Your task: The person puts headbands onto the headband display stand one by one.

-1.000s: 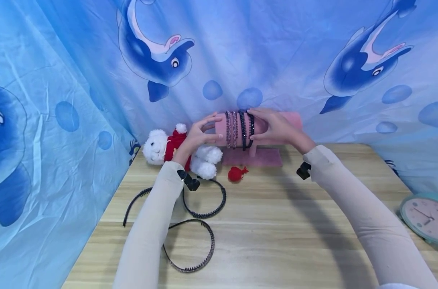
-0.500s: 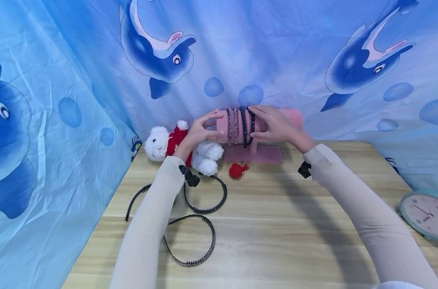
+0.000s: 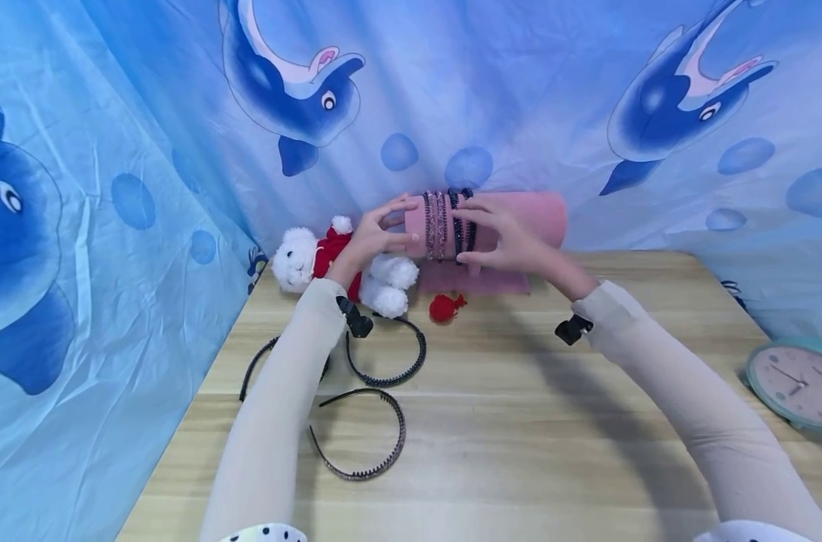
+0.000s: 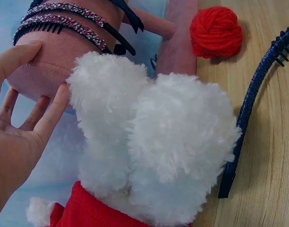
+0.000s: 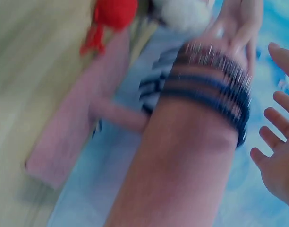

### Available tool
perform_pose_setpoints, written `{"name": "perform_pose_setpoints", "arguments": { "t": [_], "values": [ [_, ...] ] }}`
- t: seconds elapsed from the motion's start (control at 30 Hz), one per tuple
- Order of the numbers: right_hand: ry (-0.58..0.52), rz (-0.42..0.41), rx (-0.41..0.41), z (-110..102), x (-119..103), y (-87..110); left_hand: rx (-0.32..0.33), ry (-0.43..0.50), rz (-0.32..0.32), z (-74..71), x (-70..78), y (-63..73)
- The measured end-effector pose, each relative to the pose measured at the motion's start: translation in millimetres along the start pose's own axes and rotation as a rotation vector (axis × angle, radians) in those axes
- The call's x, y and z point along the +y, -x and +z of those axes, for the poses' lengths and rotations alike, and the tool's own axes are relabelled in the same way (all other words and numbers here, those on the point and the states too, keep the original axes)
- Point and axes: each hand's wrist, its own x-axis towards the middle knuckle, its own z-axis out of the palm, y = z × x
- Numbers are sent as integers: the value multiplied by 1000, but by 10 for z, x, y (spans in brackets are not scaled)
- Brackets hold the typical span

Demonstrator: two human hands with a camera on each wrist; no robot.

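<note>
A pink padded headband stand [image 3: 538,218] lies crosswise at the back of the table on its flat base [image 3: 502,281]. Two pink glittery headbands [image 3: 441,226] sit around its left part, with two dark headbands [image 3: 459,235] just right of them. My left hand [image 3: 368,238] holds the left end of the roll; in the left wrist view its thumb and fingers [image 4: 55,111] straddle that end. Beside the dark headbands is my right hand [image 3: 516,242], fingers spread. The blurred right wrist view shows this hand [image 5: 282,170] apart from the roll, holding nothing.
A white plush bear [image 3: 389,284] in red lies under my left forearm. In front of the base is a red yarn ball [image 3: 443,309]. Loose headbands [image 3: 400,444] lie at the front left, and a round clock [image 3: 799,385] stands at the right edge.
My right hand has let go of the dark headband and its fingers have spread away from the roll. The left hand stays on the roll's end. The head view has tilted slightly.
</note>
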Motion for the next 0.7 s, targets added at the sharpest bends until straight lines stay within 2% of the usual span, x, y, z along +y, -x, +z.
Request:
{"name": "perform_pose_setpoints", "arguments": {
  "t": [0.17, 0.43, 0.7],
  "values": [
    [-65, -133, -21, 214, -345, 205, -9, -4, -14, 6, 52, 8],
    [-131, -278, -205, 668, -830, 524, -29, 33, -55, 34, 198, 101],
    [-34, -459, -396, 1055, -1006, 655, 6, 21, -39, 26, 71, 32]
  ]
}}
